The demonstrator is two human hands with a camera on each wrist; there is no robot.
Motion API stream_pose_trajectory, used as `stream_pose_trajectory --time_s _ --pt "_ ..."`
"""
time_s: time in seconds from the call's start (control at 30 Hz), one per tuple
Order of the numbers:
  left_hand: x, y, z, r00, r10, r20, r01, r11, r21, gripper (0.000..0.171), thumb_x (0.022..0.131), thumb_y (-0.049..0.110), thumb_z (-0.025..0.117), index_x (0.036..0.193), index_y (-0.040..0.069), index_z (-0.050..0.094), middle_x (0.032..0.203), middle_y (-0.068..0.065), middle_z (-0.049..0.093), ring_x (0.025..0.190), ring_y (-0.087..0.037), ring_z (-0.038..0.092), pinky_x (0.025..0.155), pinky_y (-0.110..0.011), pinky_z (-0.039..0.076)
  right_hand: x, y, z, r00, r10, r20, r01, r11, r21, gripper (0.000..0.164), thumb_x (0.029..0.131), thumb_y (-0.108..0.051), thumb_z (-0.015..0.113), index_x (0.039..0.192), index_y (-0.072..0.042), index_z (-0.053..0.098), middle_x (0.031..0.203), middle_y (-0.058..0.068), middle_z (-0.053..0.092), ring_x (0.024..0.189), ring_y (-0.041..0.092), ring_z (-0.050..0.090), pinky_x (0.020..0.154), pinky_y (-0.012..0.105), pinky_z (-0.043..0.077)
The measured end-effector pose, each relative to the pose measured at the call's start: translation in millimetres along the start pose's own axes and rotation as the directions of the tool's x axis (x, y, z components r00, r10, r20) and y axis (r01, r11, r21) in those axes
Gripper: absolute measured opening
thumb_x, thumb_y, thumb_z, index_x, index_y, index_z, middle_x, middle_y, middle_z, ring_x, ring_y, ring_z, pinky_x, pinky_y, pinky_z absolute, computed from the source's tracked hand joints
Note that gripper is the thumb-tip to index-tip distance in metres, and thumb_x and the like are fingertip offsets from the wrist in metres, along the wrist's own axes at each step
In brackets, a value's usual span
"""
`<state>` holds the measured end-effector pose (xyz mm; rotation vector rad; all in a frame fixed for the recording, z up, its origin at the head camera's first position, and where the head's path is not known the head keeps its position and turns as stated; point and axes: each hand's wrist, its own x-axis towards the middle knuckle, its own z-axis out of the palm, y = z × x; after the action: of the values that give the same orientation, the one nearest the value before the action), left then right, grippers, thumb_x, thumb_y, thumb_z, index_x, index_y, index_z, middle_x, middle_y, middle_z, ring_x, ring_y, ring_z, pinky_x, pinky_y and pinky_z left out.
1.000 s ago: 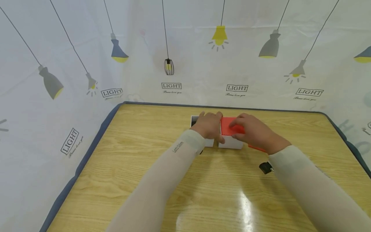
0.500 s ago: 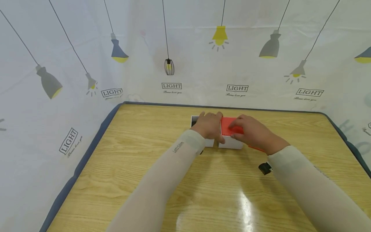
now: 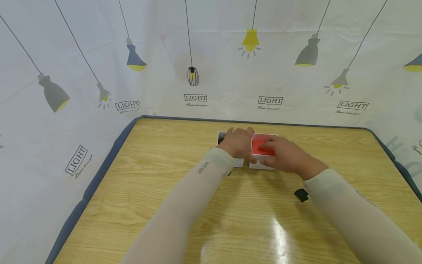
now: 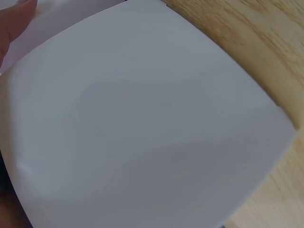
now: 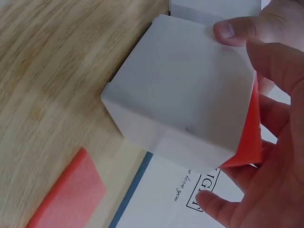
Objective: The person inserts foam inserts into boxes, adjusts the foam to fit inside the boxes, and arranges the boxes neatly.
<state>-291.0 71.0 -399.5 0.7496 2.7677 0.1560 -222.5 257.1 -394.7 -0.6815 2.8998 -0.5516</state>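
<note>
Two white boxes stand side by side on the table. In the head view my left hand reaches across the left box and grips the near-left edges of the right box, its thumb on the front corner. A red sheet or pad lies in the mouth of that right box. My right hand presses on the red piece with its fingers. In the right wrist view part of the red piece bulges out at the box's mouth beneath loosely bent fingers. The left box's white side fills the left wrist view.
Another red piece lies on the wooden table beside the right box. A small black object shows at my right cuff. A white printed curtain stands behind the table's dark blue edge.
The red piece has sunk lower into the right box, and the white rim now shows around it. My right hand has shifted slightly down and nearer. My left hand has stayed in place.
</note>
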Motion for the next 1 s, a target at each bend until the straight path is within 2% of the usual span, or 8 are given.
stream_pose_trajectory --time_s 0.23,0.53,0.77,1.0 --pt "-0.4 -0.4 1.1 1.000 0.014 0.000 -0.014 1.000 -0.009 0.106 0.075 0.060 0.090 0.158 0.019 0.039 0.145 0.002 0.062 0.140 -0.020 0.051 0.130 -0.050 0.018 -3.1 -3.9 -6.3 0.997 0.002 -0.074 -0.006 0.999 -0.054 0.041 0.093 -0.025 0.081 0.128 -0.005 0.074 0.126 0.017 0.066 0.112 0.037 0.063 0.093 0.055 0.057" --pt "1.4 -1.9 1.4 1.000 0.009 0.000 -0.009 1.000 -0.017 0.105 0.075 0.060 0.090 0.157 0.018 0.039 0.142 0.002 0.065 0.139 -0.018 0.053 0.130 -0.050 0.018 -16.5 -7.6 -18.8 0.997 0.054 -0.051 -0.058 0.995 -0.077 0.044 0.093 -0.027 0.081 0.131 -0.007 0.073 0.127 0.015 0.066 0.110 0.034 0.063 0.093 0.053 0.057" --pt "1.8 -1.3 2.0 1.000 -0.001 0.008 0.001 1.000 -0.007 0.108 0.075 0.062 0.090 0.159 0.018 0.037 0.144 0.002 0.064 0.140 -0.017 0.053 0.130 -0.050 0.017 -28.7 -4.0 -16.9 0.997 0.055 -0.050 -0.059 0.994 -0.095 0.036 0.092 -0.024 0.082 0.123 -0.007 0.076 0.122 0.014 0.068 0.112 0.036 0.064 0.096 0.056 0.055" --pt "2.7 -0.9 3.5 1.000 -0.002 -0.004 0.002 1.000 -0.010 0.108 0.075 0.061 0.089 0.160 0.019 0.037 0.143 0.003 0.065 0.138 -0.017 0.054 0.130 -0.050 0.017 -30.9 -6.1 -12.9 0.999 0.039 -0.033 -0.041 0.997 -0.061 0.033 0.092 -0.019 0.081 0.122 -0.006 0.077 0.122 0.013 0.070 0.114 0.034 0.065 0.099 0.055 0.055"
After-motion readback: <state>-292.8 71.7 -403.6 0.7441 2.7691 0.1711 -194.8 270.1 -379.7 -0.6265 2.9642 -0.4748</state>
